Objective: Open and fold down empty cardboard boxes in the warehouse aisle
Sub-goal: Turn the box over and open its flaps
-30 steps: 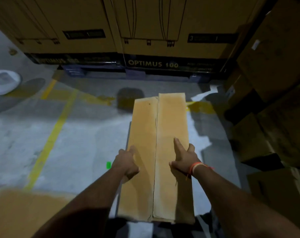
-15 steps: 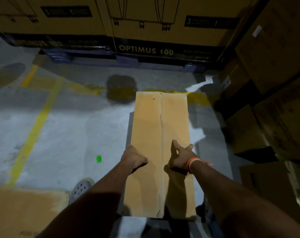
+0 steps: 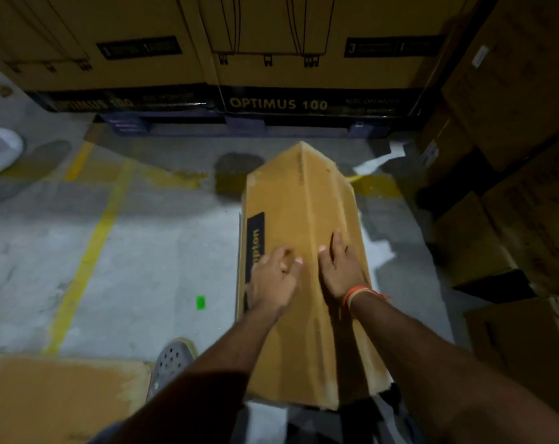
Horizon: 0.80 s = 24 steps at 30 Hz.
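A long cardboard box (image 3: 303, 251) is held over the concrete floor (image 3: 143, 251) of a warehouse aisle, one ridged edge turned up. The left hand (image 3: 273, 280) is laid on its left face with fingers curled against the card; the right hand (image 3: 342, 270) is pressed flat, fingers straight, on the right face. Stacked cartons (image 3: 271, 43) are seen behind.

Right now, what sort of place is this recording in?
Most likely a warehouse aisle: big printed cartons stacked on a pallet, more boxes piled to the right, and yellow lines painted on the concrete floor.
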{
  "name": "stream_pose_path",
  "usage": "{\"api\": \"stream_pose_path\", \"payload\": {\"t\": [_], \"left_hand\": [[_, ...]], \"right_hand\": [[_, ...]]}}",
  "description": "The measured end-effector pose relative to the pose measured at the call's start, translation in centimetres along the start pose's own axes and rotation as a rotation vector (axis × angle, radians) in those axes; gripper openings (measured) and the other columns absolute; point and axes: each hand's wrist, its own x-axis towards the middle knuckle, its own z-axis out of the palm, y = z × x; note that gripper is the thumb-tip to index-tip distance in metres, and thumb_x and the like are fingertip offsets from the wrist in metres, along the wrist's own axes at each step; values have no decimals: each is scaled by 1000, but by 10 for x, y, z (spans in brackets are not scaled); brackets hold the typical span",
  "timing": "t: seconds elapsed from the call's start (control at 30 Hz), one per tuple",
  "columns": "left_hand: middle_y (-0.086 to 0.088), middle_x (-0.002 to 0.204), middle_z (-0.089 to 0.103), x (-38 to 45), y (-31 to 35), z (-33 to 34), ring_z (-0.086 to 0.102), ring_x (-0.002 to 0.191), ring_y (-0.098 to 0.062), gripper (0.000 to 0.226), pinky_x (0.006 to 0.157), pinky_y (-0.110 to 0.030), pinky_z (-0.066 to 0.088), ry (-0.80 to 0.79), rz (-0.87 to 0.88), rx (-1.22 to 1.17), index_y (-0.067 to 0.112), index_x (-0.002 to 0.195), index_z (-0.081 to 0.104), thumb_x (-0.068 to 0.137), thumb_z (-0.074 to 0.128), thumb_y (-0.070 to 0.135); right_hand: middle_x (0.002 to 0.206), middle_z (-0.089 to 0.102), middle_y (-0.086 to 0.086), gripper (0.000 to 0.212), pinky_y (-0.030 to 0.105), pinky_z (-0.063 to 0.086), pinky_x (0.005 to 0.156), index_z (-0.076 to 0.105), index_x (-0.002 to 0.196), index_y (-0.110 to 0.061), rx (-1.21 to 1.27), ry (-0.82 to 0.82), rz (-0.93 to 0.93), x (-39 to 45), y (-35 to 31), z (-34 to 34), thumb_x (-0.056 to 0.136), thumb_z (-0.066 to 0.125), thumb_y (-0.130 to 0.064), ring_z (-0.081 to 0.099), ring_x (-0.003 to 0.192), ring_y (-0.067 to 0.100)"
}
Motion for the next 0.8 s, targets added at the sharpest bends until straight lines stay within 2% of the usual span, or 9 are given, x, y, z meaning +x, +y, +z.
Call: {"api": "stream_pose_path", "payload": {"t": [0.07,0.13,0.2,0.3,0.37,0.43,0.5,0.63,0.8], "left_hand": [[-4,134,47,-1,1,22,46,127,-28,54,105,-41,43,-21,-29,18,43,143,46,93,57,59],[-7,149,28,-1,-4,31,31,139,-32,78,108,-50,38,-21,-181,22,42,152,31,85,64,66],[-8,157,18,5,-11,37,28,143,-38,102,109,-56,38,-68,-276,-27,40,157,19,75,68,76],[-10,152,43,13,-14,47,52,131,-37,120,102,-53,51,-201,-264,-152,33,158,16,63,71,82],[-2,140,60,10,-8,56,63,120,-30,103,97,-51,55,-292,-233,-279,31,154,26,72,75,69],[1,130,66,3,9,62,66,112,-23,69,97,-51,56,-356,-252,-464,28,143,42,86,79,40],[-1,120,69,-3,24,65,67,106,-21,52,96,-53,56,-375,-286,-594,27,130,49,88,79,22],[-4,109,68,2,29,53,67,98,-22,48,89,-49,59,-269,-328,-609,21,123,49,86,76,8],[1,103,64,0,22,12,64,91,-23,54,72,-35,54,-55,-266,-341,24,124,45,80,74,10]], "right_hand": [[167,-3,18,76,50,16,124,-6,160,-37,-127,124,-139,-8,-2,-16,98,27,-66,7,153,40],[166,-17,17,74,53,16,122,-9,157,-47,-308,82,-196,-17,6,-28,99,36,-62,0,153,42],[162,-31,13,81,56,22,121,-5,156,-48,-406,-1,-104,-19,21,-35,97,50,-54,-2,152,45],[157,-41,10,90,62,29,117,-7,154,-53,-451,-54,34,-15,44,-41,92,58,-58,2,150,49],[157,-41,11,95,62,29,116,-10,152,-55,-440,-70,78,-10,54,-45,87,59,-65,7,148,52],[156,-41,12,103,61,31,115,-11,152,-55,-433,-85,80,-8,61,-51,82,63,-70,11,146,54],[157,-41,14,108,58,31,114,-11,152,-55,-422,-95,58,-8,66,-55,79,66,-71,12,145,55],[158,-36,16,110,56,28,116,-11,151,-58,-360,-113,4,-6,59,-45,74,65,-77,16,143,57],[161,-27,22,105,51,29,116,-6,150,-62,-196,-145,-115,-5,34,-16,72,61,-84,25,140,57]]}}
